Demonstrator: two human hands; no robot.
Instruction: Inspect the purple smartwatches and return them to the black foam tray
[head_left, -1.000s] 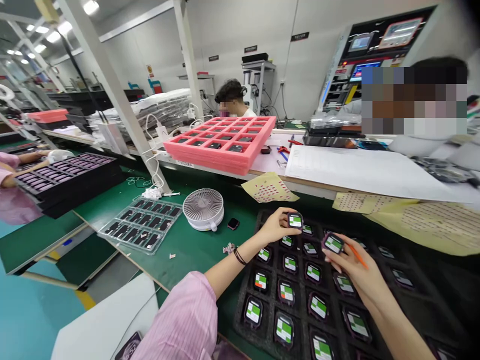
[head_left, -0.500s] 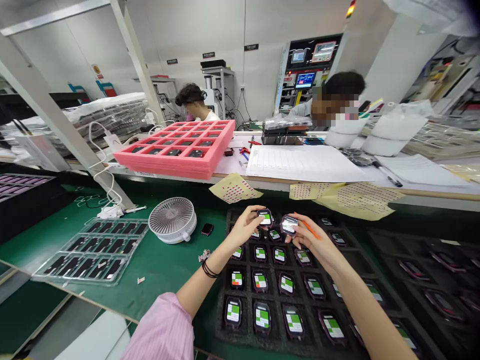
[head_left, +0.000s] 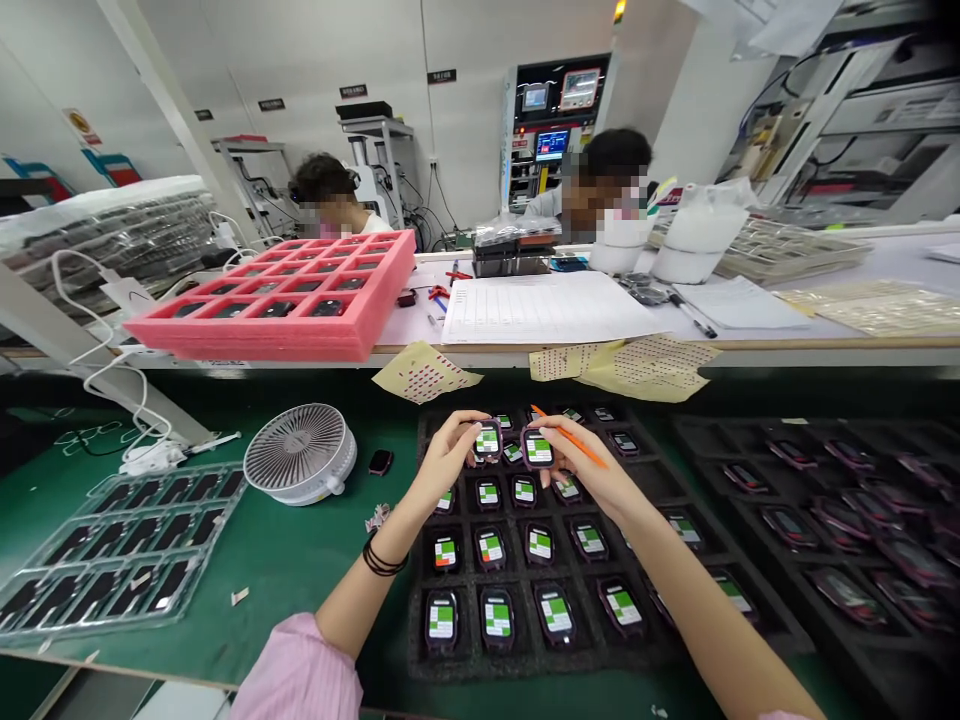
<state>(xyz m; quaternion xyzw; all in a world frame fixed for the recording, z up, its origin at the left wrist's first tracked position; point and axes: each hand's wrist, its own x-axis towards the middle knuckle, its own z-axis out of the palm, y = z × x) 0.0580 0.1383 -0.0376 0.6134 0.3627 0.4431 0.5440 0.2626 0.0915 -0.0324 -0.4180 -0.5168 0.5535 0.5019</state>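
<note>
I have one lit watch (head_left: pixel 487 441) pinched in my left hand (head_left: pixel 452 446) and a second lit watch (head_left: pixel 538 449) gripped in my right hand (head_left: pixel 583 468), side by side but apart, over the far part of a black foam tray (head_left: pixel 523 625). An orange stick (head_left: pixel 585 449) is also tucked in the right hand. Lit watches fill many of the tray's near compartments. Left of it I see a dark-screened watch (head_left: pixel 380 462), then a white fan (head_left: pixel 300 453); right, another black tray (head_left: pixel 705 440); far left, on the shelf, a pink foam tray (head_left: pixel 255 341).

Left square purple-rimmed smartwatch (head_left: pixel 487 441), right matching smartwatch (head_left: pixel 538 448): held apart, lit green-and-white screens facing near, over far part of black foam tray (head_left: pixel 525 665). Slim orange stick (head_left: pixel 583 447) slants beside right one.
</note>
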